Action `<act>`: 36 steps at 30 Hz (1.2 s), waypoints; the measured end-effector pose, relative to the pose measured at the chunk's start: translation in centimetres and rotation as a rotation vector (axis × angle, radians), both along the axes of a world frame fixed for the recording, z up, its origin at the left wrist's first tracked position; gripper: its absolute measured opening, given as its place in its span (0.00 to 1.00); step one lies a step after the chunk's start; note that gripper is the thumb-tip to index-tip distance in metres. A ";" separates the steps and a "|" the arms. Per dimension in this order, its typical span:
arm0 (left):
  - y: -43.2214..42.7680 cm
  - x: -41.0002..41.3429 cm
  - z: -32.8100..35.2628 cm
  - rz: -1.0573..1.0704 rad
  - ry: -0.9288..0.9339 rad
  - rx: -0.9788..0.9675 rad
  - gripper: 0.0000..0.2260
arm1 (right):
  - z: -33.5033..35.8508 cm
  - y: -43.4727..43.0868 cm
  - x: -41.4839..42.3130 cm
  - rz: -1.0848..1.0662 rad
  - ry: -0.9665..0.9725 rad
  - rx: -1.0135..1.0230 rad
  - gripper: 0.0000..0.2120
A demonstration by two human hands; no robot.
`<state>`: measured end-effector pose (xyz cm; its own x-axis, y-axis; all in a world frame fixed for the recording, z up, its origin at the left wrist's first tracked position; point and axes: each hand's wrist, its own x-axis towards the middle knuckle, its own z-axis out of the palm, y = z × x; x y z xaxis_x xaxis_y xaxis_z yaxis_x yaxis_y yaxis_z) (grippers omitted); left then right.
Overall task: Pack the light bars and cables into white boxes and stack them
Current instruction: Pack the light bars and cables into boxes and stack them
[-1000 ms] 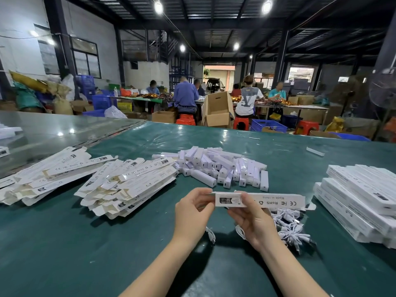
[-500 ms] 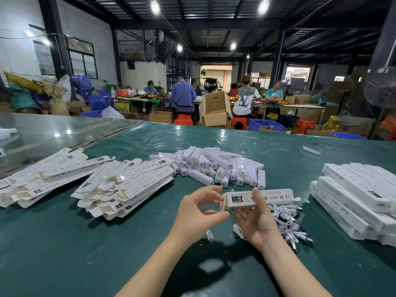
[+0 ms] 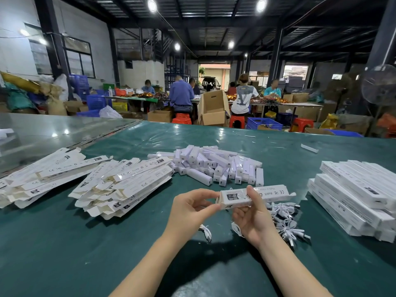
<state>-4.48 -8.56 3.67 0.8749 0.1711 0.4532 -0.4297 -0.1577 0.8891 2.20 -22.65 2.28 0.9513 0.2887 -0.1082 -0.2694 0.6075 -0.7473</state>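
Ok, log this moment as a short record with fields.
left hand: pinches the left end of the white box
right hand: grips the white box near its middle
flat box blanks: two heaps, left side of green table
light bars: loose pile, centre
cables: heap beneath the right hand
packed boxes: stacked at right

head cam, worn, sole view | faces forward and down across green table (image 3: 64, 243) | wide angle | left hand (image 3: 188, 209), right hand (image 3: 255, 224) close, low centre, gripping white box (image 3: 272, 192) | seated workers (image 3: 181, 97) far off, upper half
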 end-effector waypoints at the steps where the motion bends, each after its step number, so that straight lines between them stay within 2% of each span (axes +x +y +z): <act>1: 0.0 0.0 0.0 -0.001 -0.005 -0.001 0.13 | 0.0 0.0 0.0 0.002 -0.002 0.004 0.15; 8: -0.2 0.2 -0.4 0.018 -0.039 0.030 0.11 | 0.2 0.0 0.1 0.002 0.008 -0.003 0.14; 12: -0.6 0.5 -1.0 0.120 -0.071 0.081 0.11 | 0.4 0.0 0.0 -0.019 0.042 0.004 0.10; 18: -1.5 0.6 -1.6 0.281 -0.152 0.131 0.16 | 0.7 0.3 -0.3 -0.038 0.088 0.076 0.09; 22: -2.0 0.5 -1.4 0.356 -0.252 0.070 0.12 | 1.1 1.0 -0.7 -0.040 0.097 0.175 0.11; 24: -2.4 0.3 -1.0 0.291 -0.258 0.034 0.18 | 1.4 1.2 -0.9 -0.053 0.116 0.253 0.11; 26: -3.0 0.1 -0.8 0.147 -0.181 -0.011 0.24 | 1.5 1.3 -0.9 -0.074 0.148 0.319 0.11; 30: -4.9 -0.2 -1.2 -0.120 -0.022 -0.241 0.30 | 1.8 1.8 -1.1 -0.076 0.165 0.372 0.14; 31: -5.3 -0.2 -1.3 -0.150 -0.011 -0.245 0.33 | 1.8 2.0 -1.3 -0.056 0.145 0.359 0.14; 33: -5.5 -0.1 -1.2 -0.115 -0.026 -0.257 0.30 | 1.9 2.6 -1.6 -0.008 0.091 0.288 0.14; 36: -3.7 0.7 -0.6 0.116 -0.006 -0.437 0.21 | 1.7 3.2 -1.7 -0.027 -0.060 -0.046 0.10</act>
<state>-3.75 -12.22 3.11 0.8362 0.4444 0.3213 -0.4366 0.1850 0.8804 0.47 -19.40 3.97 0.9639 0.2588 -0.0635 -0.2073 0.5789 -0.7886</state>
